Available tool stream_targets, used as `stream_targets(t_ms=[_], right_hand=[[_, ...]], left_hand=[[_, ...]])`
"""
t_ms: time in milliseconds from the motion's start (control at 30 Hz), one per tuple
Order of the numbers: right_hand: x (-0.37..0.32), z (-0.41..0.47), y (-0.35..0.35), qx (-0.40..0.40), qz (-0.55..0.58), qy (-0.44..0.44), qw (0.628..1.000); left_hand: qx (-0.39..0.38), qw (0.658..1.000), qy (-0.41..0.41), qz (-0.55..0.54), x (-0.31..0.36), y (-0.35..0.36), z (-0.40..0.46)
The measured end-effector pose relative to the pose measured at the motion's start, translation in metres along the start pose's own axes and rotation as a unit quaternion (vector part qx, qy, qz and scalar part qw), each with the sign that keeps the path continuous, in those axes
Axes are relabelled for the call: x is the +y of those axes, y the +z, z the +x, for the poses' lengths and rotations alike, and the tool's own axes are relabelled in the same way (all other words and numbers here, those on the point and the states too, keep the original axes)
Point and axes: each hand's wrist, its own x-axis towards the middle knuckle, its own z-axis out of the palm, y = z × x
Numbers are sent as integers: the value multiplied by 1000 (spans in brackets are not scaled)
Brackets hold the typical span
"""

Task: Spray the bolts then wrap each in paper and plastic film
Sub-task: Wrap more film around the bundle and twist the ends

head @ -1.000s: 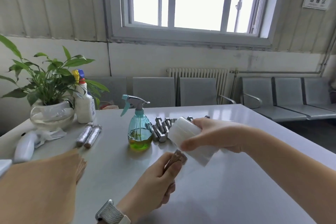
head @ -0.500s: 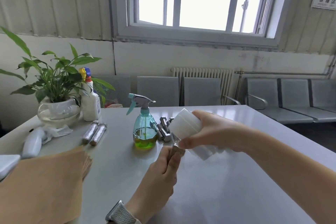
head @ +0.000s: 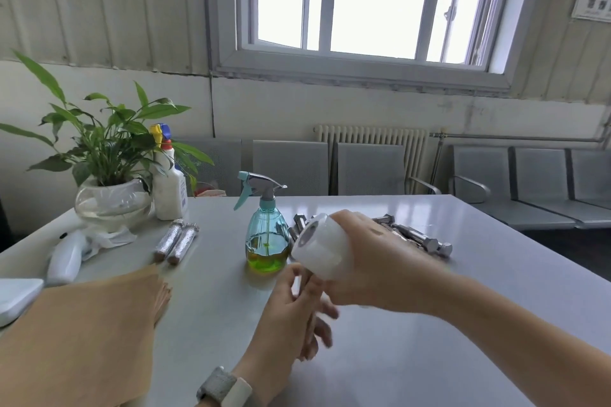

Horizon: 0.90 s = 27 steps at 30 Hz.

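Two hands: we see the right hand [head: 373, 261] holding the film roll [head: 322, 249] above the table [head: 413, 324], its grip wrapped round the roll; the left hand [head: 291, 314] sits just under it, fingers curled.
Left grip: blurred, so we cannot tell whether a bolt is pinched between those fingers.
Film roll: white, tilted, its hollow core facing us to the left.
Loose bolts [head: 426, 241]: a pile on the table behind the right hand, partly hidden by it and by the roll.
Wrapped bolts [head: 178, 241]: two silvery bundles lying side by side, left of the spray bottle.
Spray bottle [head: 266, 235]: clear teal, upright, with yellow-green liquid filling roughly its lower third.
Paper stack [head: 82, 334]: brown sheets at near left, cut off by the frame's bottom edge.
Glass bowl [head: 112, 205]: holds water and a green plant, far left.
White bottle [head: 169, 188]: stands beside the bowl, partly behind leaves; contents not visible.
White objects [head: 64, 258]: at the left edge, hard to identify.
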Motion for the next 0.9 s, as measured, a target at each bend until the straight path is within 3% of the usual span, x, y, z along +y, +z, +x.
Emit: stream_targets(t_ms=[167, 300, 400, 567, 700, 900], right_hand=[[4, -5, 30, 126, -95, -165, 974], [13, -9, 49, 175, -27, -171, 969], [17, -11, 67, 207, -63, -204, 955], [23, -9, 88, 238, -122, -303, 915], [27, -4, 102, 254, -128, -367, 886], [38, 6, 116, 308, -172, -403, 844]], left_hand=[[24, 991, -50, -124, 8, -10, 2], [19, 974, -87, -210, 19, -17, 2], [-8, 963, -100, -249, 24, -20, 3], [-9, 900, -175, -399, 24, -22, 6], [19, 878, -246, -409, 27, -26, 10], [97, 876, -226, -415, 26, -31, 13]])
